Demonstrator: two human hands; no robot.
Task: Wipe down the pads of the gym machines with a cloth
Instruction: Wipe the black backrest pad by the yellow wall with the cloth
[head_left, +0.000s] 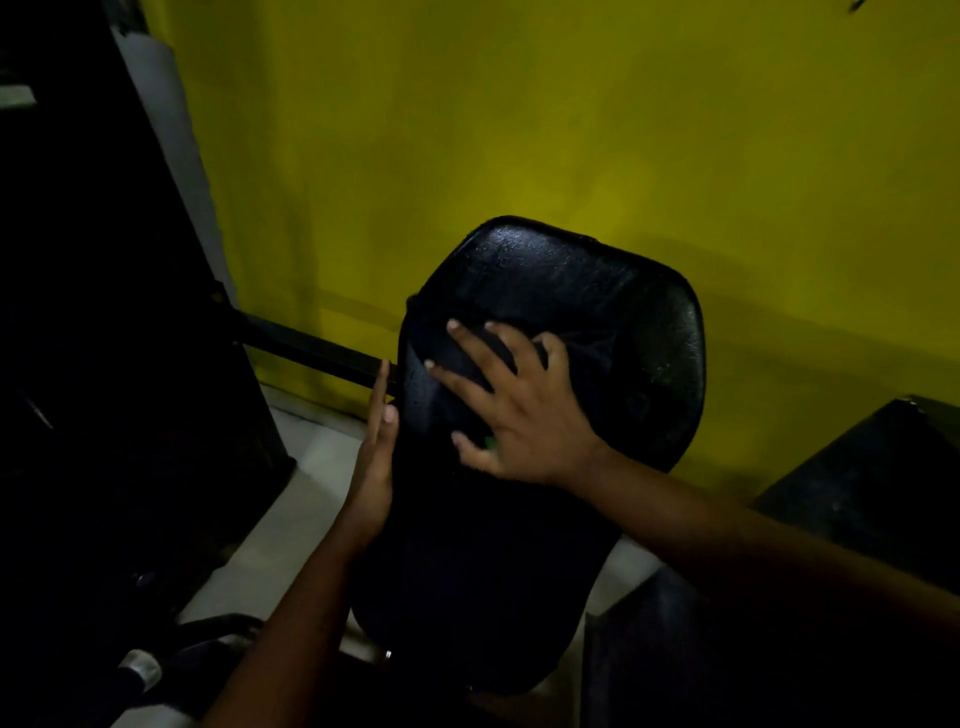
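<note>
Fingers (470, 358) of the right hand (524, 415) are spread wide and lie nearly straight, pressing a dark cloth (589, 351) flat against the black pad (597, 270). The cloth sits across the middle of the pad, bunched in folds just to the right of the hand, with more of it showing under the fingertips. A small green spot shows by the thumb; what it is cannot be told. The right forearm reaches in from the lower right, wrist bent a little so the palm faces down onto the pad.

The left hand (374, 467) is also flat, its fingers straight and together, touching the pad's left edge side-on and gripping nothing. Its forearm comes up from the bottom centre.

The pad tilts back toward a yellow wall (519, 130). A dark bar (311, 348) runs behind its left side, above a pale floor (311, 467).
</note>
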